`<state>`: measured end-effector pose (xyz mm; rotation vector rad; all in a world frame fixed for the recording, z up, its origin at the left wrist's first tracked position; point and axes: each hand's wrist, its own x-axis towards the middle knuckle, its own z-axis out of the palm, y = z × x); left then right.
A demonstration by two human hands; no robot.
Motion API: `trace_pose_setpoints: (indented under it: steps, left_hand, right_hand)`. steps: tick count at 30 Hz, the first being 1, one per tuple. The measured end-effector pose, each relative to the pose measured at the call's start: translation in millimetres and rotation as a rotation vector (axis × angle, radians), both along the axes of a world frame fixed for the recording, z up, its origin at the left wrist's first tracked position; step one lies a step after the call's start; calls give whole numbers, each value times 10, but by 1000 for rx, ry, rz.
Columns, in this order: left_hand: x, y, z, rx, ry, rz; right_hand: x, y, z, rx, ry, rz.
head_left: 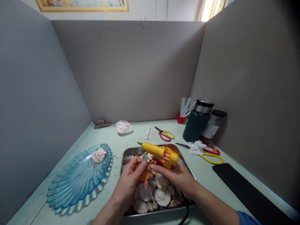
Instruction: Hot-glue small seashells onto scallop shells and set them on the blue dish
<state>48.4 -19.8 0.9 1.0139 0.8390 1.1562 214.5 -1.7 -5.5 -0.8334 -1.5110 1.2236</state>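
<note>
Gripped the glue gun (158, 150) in the right hand (181, 178), above the tray (121, 162) of shells (161, 197). Held an orange piece (142, 175) in the left hand's (130, 179) fingers, near the glue gun. Had the dish (78, 178) at left, flask (196, 125) at right.

We saw a yellow gun (161, 153) with a red patch and a glowing red light, and an orange shell (143, 175). The shells (161, 195) were white and cream, one fan striped pink, inside a silver tray (126, 153). The dish (81, 175) was clear blue with fanned ribs; its shell (98, 155) was mottled reddish pink and white. We noted a pale mint table (110, 187), grey panels (131, 72), a dark green bottle (197, 125) banded silver, a black-lidded jar (212, 126), a red cup (180, 118), a black slab (243, 190), a blue sleeve (246, 218), and scissors (167, 135) with red and yellow handles.
</note>
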Motion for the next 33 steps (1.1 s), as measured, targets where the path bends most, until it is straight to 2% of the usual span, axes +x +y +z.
trace_pose_setpoints:
  steps: [5, 14, 21, 33]
  left_hand:
    - [-1, -9, 27, -11, 6, -5]
    - [-1, 3, -17, -35, -10, 3]
    - [1, -7, 1, -28, -18, 13]
    - [4, 0, -3, 8, 19, 36]
  right_hand:
    - [4, -32, 43, 27, -56, 62]
    - [5, -17, 40, 144, -79, -6]
    - [7, -5, 3, 64, -46, -13]
    - [5, -19, 25, 70, -70, -14]
